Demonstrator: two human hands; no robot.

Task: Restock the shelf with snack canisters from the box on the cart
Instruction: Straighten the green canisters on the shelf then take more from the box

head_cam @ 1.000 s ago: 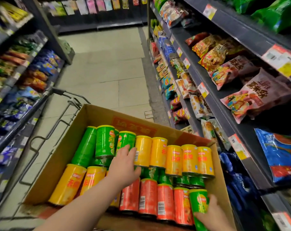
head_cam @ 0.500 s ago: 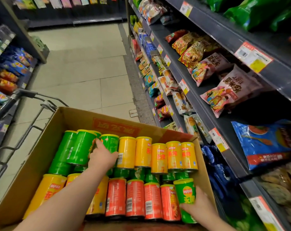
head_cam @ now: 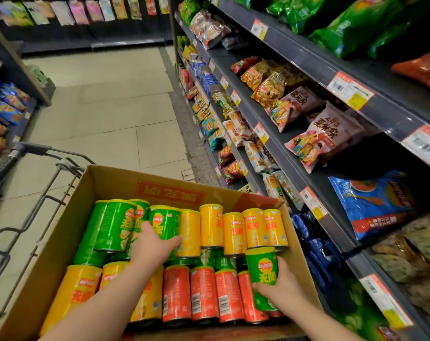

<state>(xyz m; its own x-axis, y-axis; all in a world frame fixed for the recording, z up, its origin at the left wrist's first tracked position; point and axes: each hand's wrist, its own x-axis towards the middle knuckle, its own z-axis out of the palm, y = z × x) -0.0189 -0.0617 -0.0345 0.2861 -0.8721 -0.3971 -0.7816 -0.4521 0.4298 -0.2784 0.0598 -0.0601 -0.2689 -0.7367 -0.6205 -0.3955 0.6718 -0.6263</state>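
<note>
An open cardboard box (head_cam: pixel 61 225) on the cart holds several green, yellow and red snack canisters lying in rows. My right hand (head_cam: pixel 281 289) grips a green canister (head_cam: pixel 262 269), raised upright above the red row at the box's near right. My left hand (head_cam: pixel 151 244) reaches into the box's middle and curls round another green canister (head_cam: pixel 164 221) in the far row, thumb toward the yellow one (head_cam: pixel 190 232) beside it. The shelf (head_cam: pixel 305 173) runs along the right.
The shelving on the right carries snack bags and price tags on several levels. The cart's metal handle and frame (head_cam: pixel 34 151) stick out left of the box. More stocked shelves (head_cam: pixel 5 114) line the left. Tiled aisle floor (head_cam: pixel 105 107) stretches ahead.
My right hand has lifted the green canister up out of the near row. My left hand stays on the green cans in the far row, and the view has swung right.
</note>
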